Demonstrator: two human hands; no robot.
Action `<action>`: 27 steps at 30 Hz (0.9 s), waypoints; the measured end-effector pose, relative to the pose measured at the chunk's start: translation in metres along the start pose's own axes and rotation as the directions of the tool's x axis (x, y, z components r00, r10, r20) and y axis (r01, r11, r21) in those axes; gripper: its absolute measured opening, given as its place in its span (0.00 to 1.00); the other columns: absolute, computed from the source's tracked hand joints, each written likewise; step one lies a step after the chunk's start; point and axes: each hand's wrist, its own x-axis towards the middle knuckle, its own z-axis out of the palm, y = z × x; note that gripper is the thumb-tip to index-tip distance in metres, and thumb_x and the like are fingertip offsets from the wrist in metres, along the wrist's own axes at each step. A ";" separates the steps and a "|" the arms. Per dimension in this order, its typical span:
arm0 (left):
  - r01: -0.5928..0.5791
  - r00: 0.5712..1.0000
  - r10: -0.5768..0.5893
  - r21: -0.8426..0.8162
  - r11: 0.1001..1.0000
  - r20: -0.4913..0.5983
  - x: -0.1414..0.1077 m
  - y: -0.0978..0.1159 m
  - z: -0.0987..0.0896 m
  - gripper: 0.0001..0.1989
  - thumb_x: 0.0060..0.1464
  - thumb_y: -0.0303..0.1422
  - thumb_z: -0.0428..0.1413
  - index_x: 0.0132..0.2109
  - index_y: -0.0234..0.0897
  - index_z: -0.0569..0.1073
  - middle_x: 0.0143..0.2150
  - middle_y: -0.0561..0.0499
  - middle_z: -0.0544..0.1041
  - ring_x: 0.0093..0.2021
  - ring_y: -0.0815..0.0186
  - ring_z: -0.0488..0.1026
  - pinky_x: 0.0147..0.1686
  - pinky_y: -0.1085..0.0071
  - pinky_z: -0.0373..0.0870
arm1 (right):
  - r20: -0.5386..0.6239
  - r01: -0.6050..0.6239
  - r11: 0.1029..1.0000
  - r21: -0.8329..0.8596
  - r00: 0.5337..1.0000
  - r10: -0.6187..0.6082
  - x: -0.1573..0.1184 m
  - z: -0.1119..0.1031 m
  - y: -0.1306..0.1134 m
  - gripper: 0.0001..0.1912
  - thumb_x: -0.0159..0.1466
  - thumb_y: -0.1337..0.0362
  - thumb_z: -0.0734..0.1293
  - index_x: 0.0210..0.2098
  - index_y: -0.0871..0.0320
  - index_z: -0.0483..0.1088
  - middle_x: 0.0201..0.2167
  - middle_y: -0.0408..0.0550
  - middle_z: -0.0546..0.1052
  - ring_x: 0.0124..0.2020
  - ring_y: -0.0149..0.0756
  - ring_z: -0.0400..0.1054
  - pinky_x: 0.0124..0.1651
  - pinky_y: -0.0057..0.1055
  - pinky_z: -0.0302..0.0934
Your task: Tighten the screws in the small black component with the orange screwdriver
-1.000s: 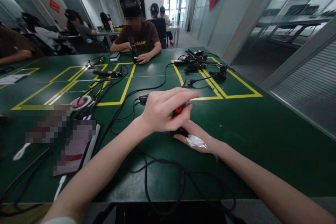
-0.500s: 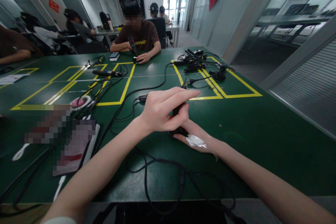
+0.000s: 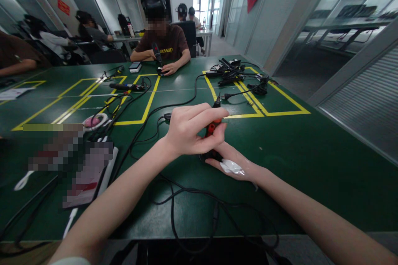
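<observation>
In the middle of the head view, a black electric screwdriver (image 3: 214,126) with red parts stands roughly upright, its narrow metal tip pointing away. My left hand (image 3: 194,126) curls around its upper part, thumb and fingers on either side of the red section. Below and to the right, my right hand (image 3: 234,161) holds the black lower end; its fingers are largely hidden behind the tool and my left hand. A crumpled piece of clear plastic (image 3: 232,167) lies against the right hand near the thumb base. A black cable (image 3: 199,192) loops on the table below.
A tangle of black cables and adapters (image 3: 230,72) lies at the far right of the green table (image 3: 289,182). On the left are phones (image 3: 90,174), a tape roll (image 3: 95,121) and another corded tool (image 3: 124,86). Opposite, a person (image 3: 161,45) holds a similar screwdriver.
The fingers of my left hand have shifted back slightly, and the screwdriver's red section now shows between them. My right hand stays in place.
</observation>
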 end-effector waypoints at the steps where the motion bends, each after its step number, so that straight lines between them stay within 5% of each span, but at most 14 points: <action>1: 0.006 1.000 -0.005 0.017 1.000 -0.008 0.001 0.000 0.000 0.02 0.61 0.30 0.56 0.39 0.36 0.73 0.25 0.58 0.72 0.22 0.75 0.65 0.25 0.77 0.61 | -0.003 0.002 1.000 -0.005 1.000 -0.002 0.000 0.001 0.001 0.13 0.69 0.60 0.70 0.51 0.58 0.72 0.43 0.53 0.80 0.43 0.49 0.74 0.47 0.46 0.70; 5: 0.004 1.000 -0.004 0.038 0.999 0.006 0.001 0.001 0.000 0.08 0.61 0.31 0.55 0.33 0.38 0.66 0.22 0.59 0.67 0.21 0.75 0.62 0.23 0.76 0.57 | -0.001 0.006 1.000 -0.003 1.000 -0.006 -0.001 0.003 0.003 0.13 0.69 0.59 0.69 0.51 0.58 0.72 0.43 0.53 0.79 0.41 0.48 0.74 0.47 0.46 0.70; 11: -0.018 0.998 0.021 -0.064 0.998 0.058 -0.002 -0.001 0.001 0.09 0.63 0.34 0.48 0.41 0.35 0.71 0.28 0.53 0.74 0.26 0.71 0.69 0.28 0.74 0.67 | -0.003 0.016 1.000 0.021 1.000 -0.016 0.000 0.000 0.001 0.14 0.70 0.58 0.69 0.53 0.56 0.72 0.45 0.54 0.79 0.44 0.50 0.74 0.49 0.48 0.70; 15: 0.029 1.000 -0.029 0.000 1.000 0.003 -0.001 -0.001 0.001 0.03 0.62 0.27 0.54 0.37 0.35 0.70 0.26 0.56 0.72 0.24 0.76 0.65 0.25 0.77 0.61 | 0.017 0.004 1.000 0.008 1.000 -0.004 0.002 -0.002 -0.002 0.13 0.70 0.59 0.69 0.52 0.57 0.72 0.44 0.54 0.79 0.43 0.48 0.74 0.47 0.46 0.70; 19: 0.055 0.998 -0.054 0.039 0.998 -0.026 0.001 0.000 0.002 0.09 0.61 0.26 0.57 0.32 0.37 0.66 0.24 0.58 0.70 0.22 0.77 0.64 0.24 0.78 0.58 | 0.025 -0.006 1.000 -0.015 1.000 0.007 0.002 -0.004 -0.004 0.13 0.69 0.60 0.69 0.51 0.58 0.72 0.43 0.55 0.79 0.41 0.47 0.73 0.45 0.44 0.70; 24: 0.007 1.000 -0.006 -0.031 1.000 0.024 -0.003 -0.002 0.003 0.02 0.64 0.26 0.55 0.43 0.35 0.72 0.41 0.48 0.83 0.37 0.73 0.79 0.36 0.78 0.75 | 0.021 0.005 1.000 -0.015 1.000 -0.004 0.001 -0.003 -0.002 0.13 0.70 0.60 0.69 0.52 0.58 0.72 0.45 0.56 0.80 0.44 0.49 0.74 0.48 0.47 0.70; 27: -0.006 0.999 0.009 -0.091 0.996 0.041 -0.005 -0.004 0.002 0.09 0.64 0.29 0.51 0.48 0.33 0.74 0.46 0.43 0.83 0.42 0.68 0.81 0.40 0.74 0.78 | 0.010 0.012 1.000 -0.002 1.000 -0.012 0.001 -0.001 0.000 0.13 0.70 0.59 0.69 0.52 0.57 0.71 0.45 0.55 0.80 0.45 0.50 0.74 0.50 0.48 0.70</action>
